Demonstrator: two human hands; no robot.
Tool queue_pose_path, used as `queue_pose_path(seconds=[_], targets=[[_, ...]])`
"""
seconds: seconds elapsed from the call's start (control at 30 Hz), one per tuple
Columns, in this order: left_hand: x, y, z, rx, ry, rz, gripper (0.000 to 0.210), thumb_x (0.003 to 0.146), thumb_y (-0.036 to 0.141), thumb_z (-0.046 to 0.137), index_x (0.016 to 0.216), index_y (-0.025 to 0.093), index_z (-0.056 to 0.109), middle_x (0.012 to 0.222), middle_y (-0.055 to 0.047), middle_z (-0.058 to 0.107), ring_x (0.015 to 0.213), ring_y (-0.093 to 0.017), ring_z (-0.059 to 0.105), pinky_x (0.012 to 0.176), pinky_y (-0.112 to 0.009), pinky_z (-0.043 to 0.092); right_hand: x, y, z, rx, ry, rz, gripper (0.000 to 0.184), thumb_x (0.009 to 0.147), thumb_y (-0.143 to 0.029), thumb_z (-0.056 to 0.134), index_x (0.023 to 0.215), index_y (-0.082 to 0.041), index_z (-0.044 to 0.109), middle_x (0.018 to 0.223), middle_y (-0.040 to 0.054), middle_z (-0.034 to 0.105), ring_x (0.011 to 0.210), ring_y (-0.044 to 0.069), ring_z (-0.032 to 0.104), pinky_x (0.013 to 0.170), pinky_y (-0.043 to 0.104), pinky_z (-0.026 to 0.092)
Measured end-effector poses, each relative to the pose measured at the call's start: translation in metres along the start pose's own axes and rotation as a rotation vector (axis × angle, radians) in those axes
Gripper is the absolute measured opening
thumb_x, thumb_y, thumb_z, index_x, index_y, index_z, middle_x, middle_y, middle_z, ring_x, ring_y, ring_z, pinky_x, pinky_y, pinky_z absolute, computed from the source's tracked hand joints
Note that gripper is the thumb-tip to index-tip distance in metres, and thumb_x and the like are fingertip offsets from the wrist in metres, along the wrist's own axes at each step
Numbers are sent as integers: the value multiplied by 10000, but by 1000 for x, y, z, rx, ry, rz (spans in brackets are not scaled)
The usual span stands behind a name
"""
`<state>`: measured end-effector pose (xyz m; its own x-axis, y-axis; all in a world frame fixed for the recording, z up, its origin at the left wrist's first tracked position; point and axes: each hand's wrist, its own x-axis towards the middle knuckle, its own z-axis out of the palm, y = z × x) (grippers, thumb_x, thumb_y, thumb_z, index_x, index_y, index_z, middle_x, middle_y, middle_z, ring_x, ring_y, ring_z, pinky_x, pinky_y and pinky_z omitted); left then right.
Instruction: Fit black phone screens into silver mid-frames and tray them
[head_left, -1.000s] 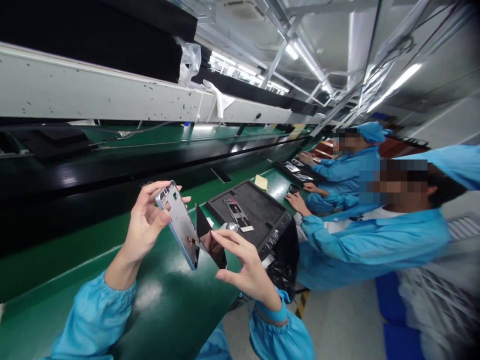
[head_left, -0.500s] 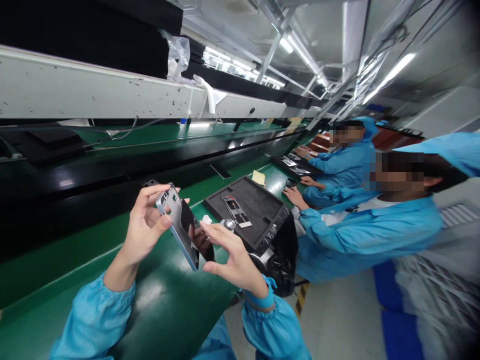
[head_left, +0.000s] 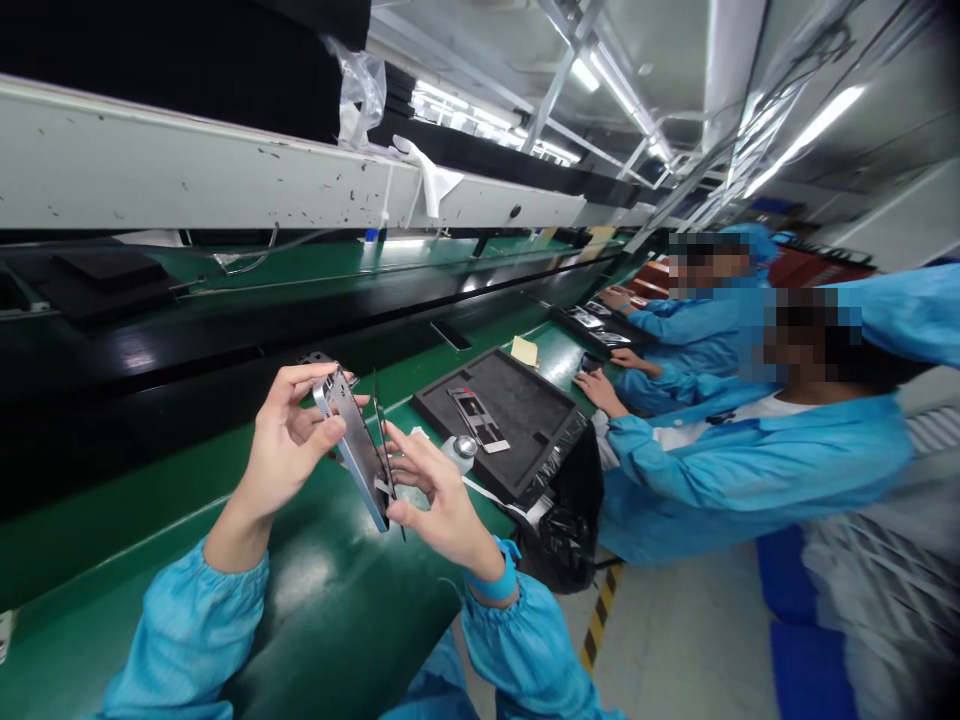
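Note:
My left hand (head_left: 289, 440) grips a light-blue phone frame (head_left: 354, 445) by its upper end, thumb on one edge and fingers round the other. The frame is tilted, its inner side turned to the right. Beside it, a thin dark phone screen (head_left: 385, 455) stands nearly edge-on, held by my right hand (head_left: 435, 490) between thumb and fingers. The two parts are close at their lower ends and apart at the top. A small light tab shows between them low down. Behind my left fingers sits another dark phone part (head_left: 315, 358), mostly hidden.
A black foam-lined tray (head_left: 517, 400) holds a phone part (head_left: 478, 420). A metal-capped bottle (head_left: 460, 452) stands beside it, near a black bag (head_left: 562, 530). Farther along the green bench (head_left: 315, 600) lie a dark flat panel (head_left: 450, 335) and yellow paper (head_left: 524, 350). Co-workers in blue sit at right.
The screen has turned from showing its glossy face to nearly edge-on, closer alongside the frame. My right hand has shifted slightly left with it. My left hand keeps its hold.

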<state>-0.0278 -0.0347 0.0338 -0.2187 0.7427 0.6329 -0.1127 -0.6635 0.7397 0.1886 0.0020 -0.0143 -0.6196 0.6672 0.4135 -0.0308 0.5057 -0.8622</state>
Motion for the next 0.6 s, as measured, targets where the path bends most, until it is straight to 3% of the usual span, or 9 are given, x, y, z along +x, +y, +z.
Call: queue_pose_path(seconds=[0.2, 0.3, 0.47, 0.6], targets=[[-4, 2, 4, -34, -34, -96, 499, 824, 385, 914, 1231, 249, 658, 1133, -69, 714, 737, -156, 731, 549, -217, 627, 6, 2, 7, -35, -18, -11, 983, 853, -821, 692, 1645, -283, 471, 1197, 95, 540, 1074, 242, 669, 939, 411, 653], [-4, 4, 5, -9, -45, -137, 500, 839, 397, 898, 1245, 257, 642, 1162, -77, 694, 804, -188, 757, 609, -267, 665, 9, 6, 16, 31, 18, -49, 978, 863, -792, 710, 1660, -292, 442, 1221, 96, 538, 1053, 234, 686, 928, 403, 657], [-3, 10, 1, 90, 23, -59, 465, 822, 394, 913, 1201, 243, 690, 1090, -51, 696, 762, -143, 741, 643, -213, 646, 14, 8, 26, 91, 30, -90, 926, 888, -753, 721, 1650, -297, 458, 1243, 98, 538, 1064, 222, 692, 927, 376, 655], [-7, 18, 1, 106, 43, -40, 463, 831, 369, 909, 1229, 252, 705, 1146, -73, 737, 864, -221, 800, 708, -297, 690, 24, 9, 28, -28, 11, -140, 953, 828, -795, 749, 1598, -270, 546, 1264, 126, 573, 1153, 270, 645, 985, 436, 630]])
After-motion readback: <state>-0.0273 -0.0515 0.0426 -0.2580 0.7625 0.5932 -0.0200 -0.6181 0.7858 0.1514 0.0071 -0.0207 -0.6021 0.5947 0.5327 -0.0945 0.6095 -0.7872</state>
